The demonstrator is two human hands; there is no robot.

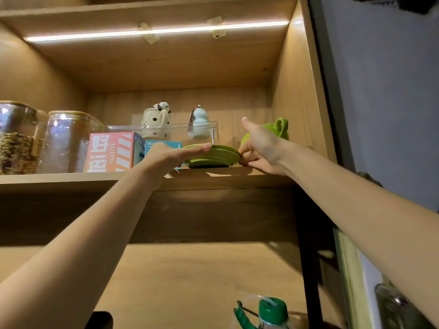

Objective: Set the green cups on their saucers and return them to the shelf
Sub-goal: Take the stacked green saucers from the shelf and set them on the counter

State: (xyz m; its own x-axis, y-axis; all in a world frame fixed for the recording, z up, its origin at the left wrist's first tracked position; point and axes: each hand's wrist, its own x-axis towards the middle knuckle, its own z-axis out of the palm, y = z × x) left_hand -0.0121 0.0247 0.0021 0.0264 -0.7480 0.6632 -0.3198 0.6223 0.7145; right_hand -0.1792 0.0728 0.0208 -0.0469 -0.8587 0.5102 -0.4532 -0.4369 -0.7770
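A stack of green saucers point(215, 155) sits at the front edge of the lit wooden shelf point(71, 180). My left hand point(173, 156) lies over the stack's left side, fingers flat on top and the thumb tucked below. My right hand point(259, 148) pinches the stack's right rim, its index finger sticking up. Behind that hand, in the shelf's right corner, is a green cup point(279, 128); its handle shows, but most of its body is hidden. I cannot tell whether the saucers rest on the shelf or hover just above it.
Two glass jars point(61, 141) and a pink box point(111, 151) fill the shelf's left side, with a blue box point(156, 144) beside them. A clear tray point(180, 131) behind holds a panda mug and a small white figure. A green-capped bottle point(270, 311) stands on the lower shelf.
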